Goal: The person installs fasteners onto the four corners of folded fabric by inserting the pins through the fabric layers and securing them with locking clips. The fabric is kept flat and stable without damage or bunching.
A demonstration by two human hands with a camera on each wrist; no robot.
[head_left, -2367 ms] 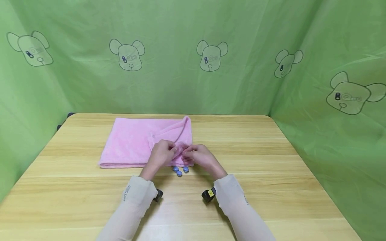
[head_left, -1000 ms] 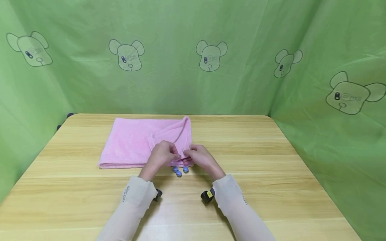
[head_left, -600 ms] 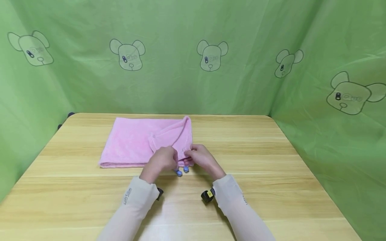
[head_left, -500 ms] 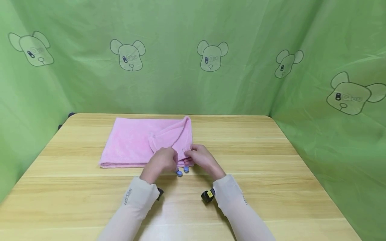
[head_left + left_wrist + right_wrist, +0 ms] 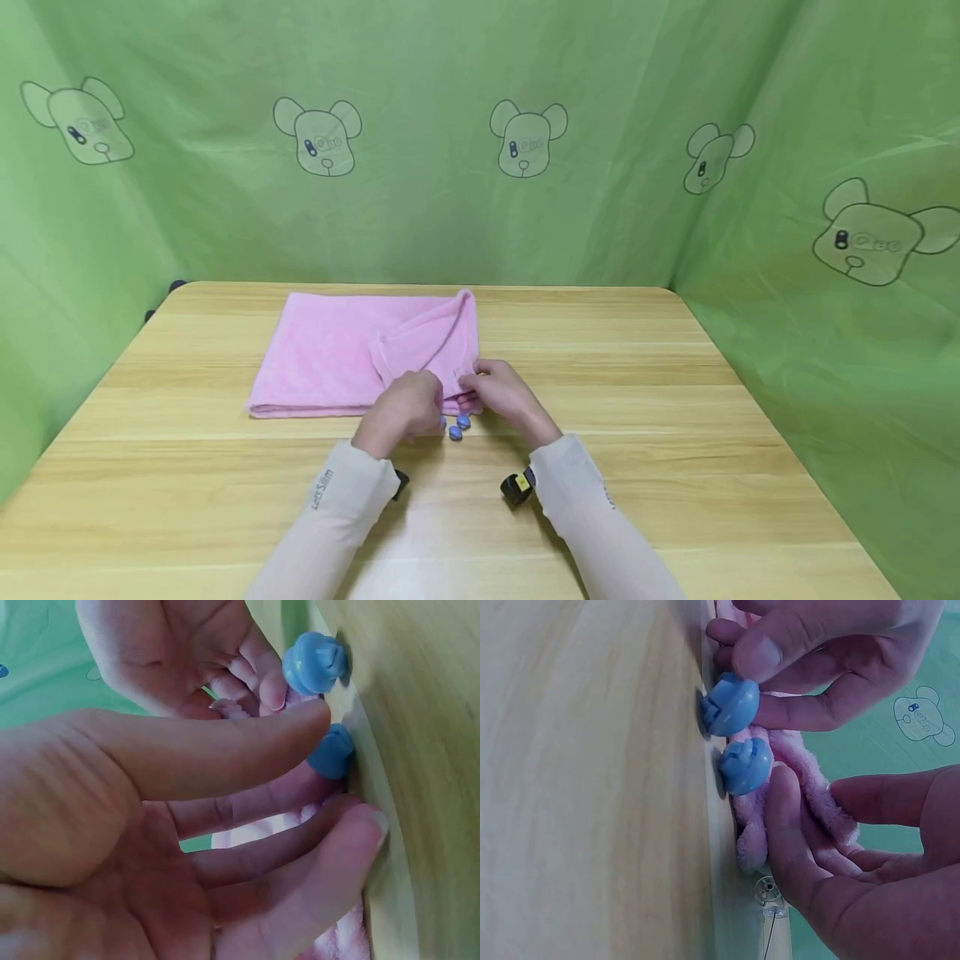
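Note:
A folded pink plush blanket (image 5: 322,358) lies at the back left of the table, its right front corner turned back. My right hand (image 5: 502,392) pinches the blanket's edge at that corner. A small clear round-headed piece (image 5: 769,889) with a thin pin shows under the right fingers. My left hand (image 5: 408,404) is at the front edge, its thumb and forefinger around a blue mushroom-shaped cap (image 5: 334,750), partly hidden by the thumb. Just right of it stand two more blue caps, one nearer (image 5: 731,705) and one (image 5: 746,765) close by the right fingertips.
The wooden table (image 5: 637,500) extends in front of the hands and to the right. Green curtains (image 5: 420,225) with bear-head prints enclose the back and sides. A dark wrist camera (image 5: 516,489) hangs beneath the right cuff.
My left hand let go of the blanket's edge and came down to the blue caps. The nearest cap has shifted slightly right. My right hand keeps its pinch on the blanket.

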